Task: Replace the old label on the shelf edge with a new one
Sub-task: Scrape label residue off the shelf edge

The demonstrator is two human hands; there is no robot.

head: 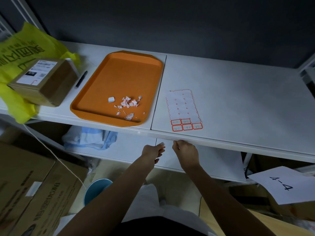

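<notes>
A: Now, where are the person's hands?

B: Both are at the ridged front edge of the white metal shelf (221, 144), close together but apart. The left hand (153, 151) reaches in from below with its fingers stretched toward the edge. The right hand (185, 150) is just beside it, knuckles up, with its curled fingertips touching the edge.

A: Is either one pinching something?

B: That cannot be told. A small pale spot shows at the left fingertips, but it could be a nail or a bit of paper. The right fingertips are hidden against the edge.

A: And the old label?

B: Whether it sits on the strip between the two hands cannot be made out from above.

A: Where are the new ones?

B: On the shelf top, just behind the hands, lies a white backing sheet with red outlines (185, 106). Five red-bordered handwritten labels (186, 125) remain on its near end.

A: Anything else up there?

B: To the left lies a flat orange plastic tray (119, 74) with torn white and red paper scraps (127, 103) in it. A black pen (81, 79) lies beside its left rim.
</notes>
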